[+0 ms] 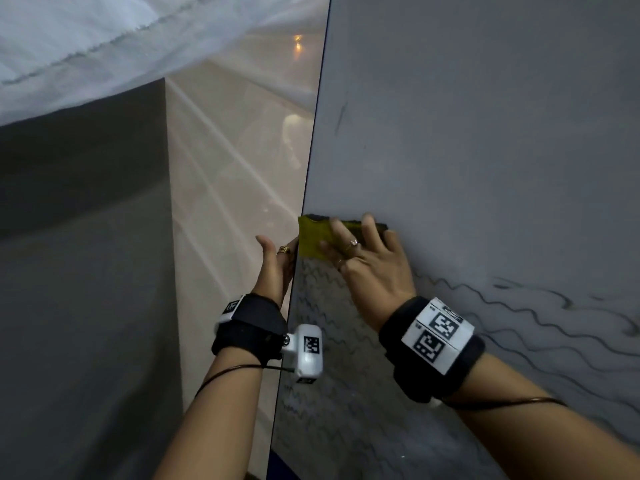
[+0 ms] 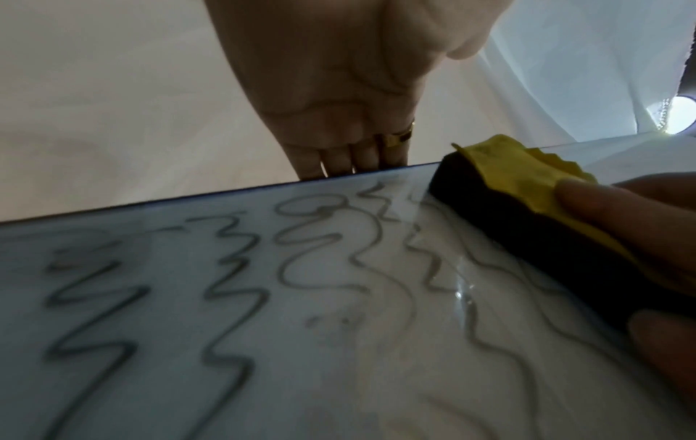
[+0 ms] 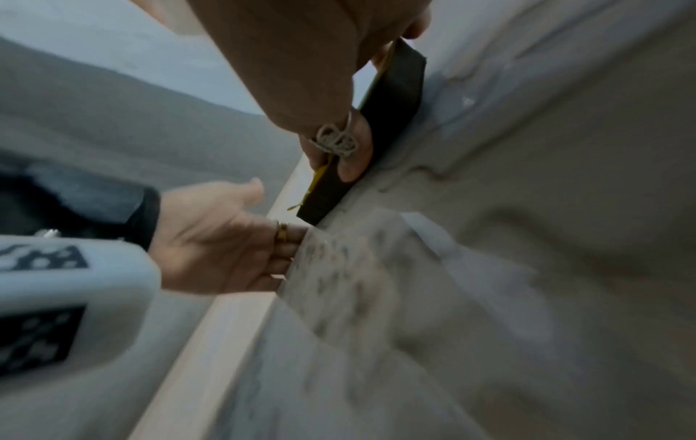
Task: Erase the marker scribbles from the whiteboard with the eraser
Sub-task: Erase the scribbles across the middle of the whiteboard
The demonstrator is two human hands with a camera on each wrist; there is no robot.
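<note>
The whiteboard (image 1: pixel 485 133) stands nearly upright, its upper part wiped and wavy black scribbles (image 1: pixel 519 323) across its lower part. The eraser (image 1: pixel 311 237), yellow on the back with black felt, lies flat against the board at its left edge, just above the scribbles (image 2: pixel 226 282). My right hand (image 1: pixel 360 244) grips the eraser (image 3: pixel 391 98), fingers spread over the yellow back and the thumb on its lower side. My left hand (image 1: pixel 277 261) rests at the board's left edge just below the eraser. Its fingers reach behind the board and are hidden, and the thumb points away.
Left of the board lies a pale tiled floor (image 1: pixel 225 168), beyond it a grey panel (image 1: pixel 86 237) and white cloth (image 1: pixel 86 46) at the top left. The left wrist's white camera (image 1: pixel 308 351) hangs in front of the board's lower edge.
</note>
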